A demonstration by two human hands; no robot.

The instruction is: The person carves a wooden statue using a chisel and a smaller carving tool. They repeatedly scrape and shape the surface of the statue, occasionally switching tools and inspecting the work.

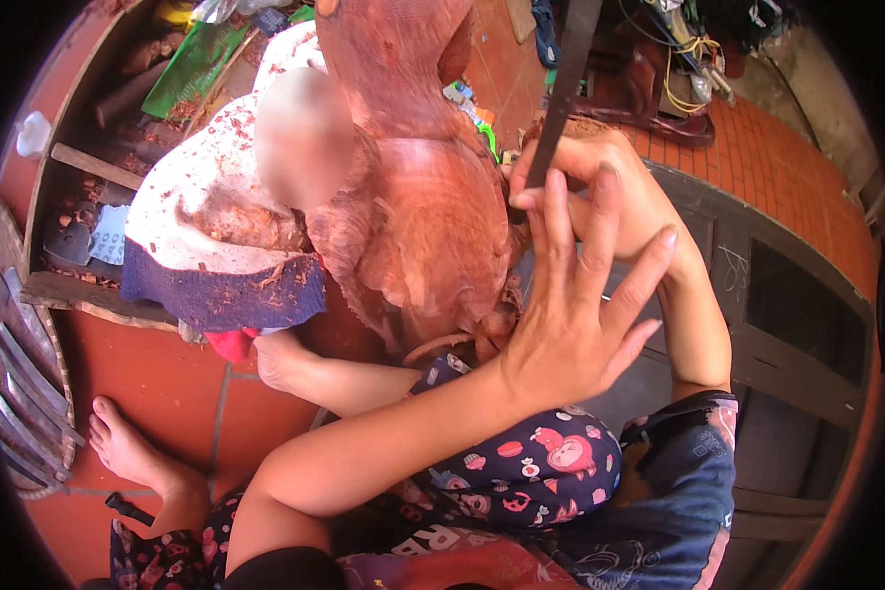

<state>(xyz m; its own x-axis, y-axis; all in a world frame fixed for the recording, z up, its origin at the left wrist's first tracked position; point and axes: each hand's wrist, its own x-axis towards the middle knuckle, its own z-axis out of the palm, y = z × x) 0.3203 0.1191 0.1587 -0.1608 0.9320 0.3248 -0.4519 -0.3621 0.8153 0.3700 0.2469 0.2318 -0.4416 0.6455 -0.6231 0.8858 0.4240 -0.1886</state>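
A long, flat, dark metal bar (pixel 568 93) rises steeply toward the top of the view; its exact kind I cannot tell. My right hand (pixel 619 182) is closed on its lower end, fingers bent round it. Below and in front, my left hand (pixel 570 315) has its fingers stretched and spread, with the forefinger beside the bar; its thumb is hidden. Just left of both hands stands a large reddish-brown carved wood piece (pixel 433 226) with smooth, grained curves. Against its left side lies a white cloth (pixel 206 216) with a navy ribbed edge, sprinkled with wood chips.
Several metal chisels (pixel 25 383) lie in a round tray at the far left. A wooden frame (pixel 93 165) holds scraps and a green piece (pixel 197 69). Dark wooden panels (pixel 787 364) lie at right, near tangled cables (pixel 693 64). A bare foot (pixel 128 447) rests on red tiles (pixel 147 359).
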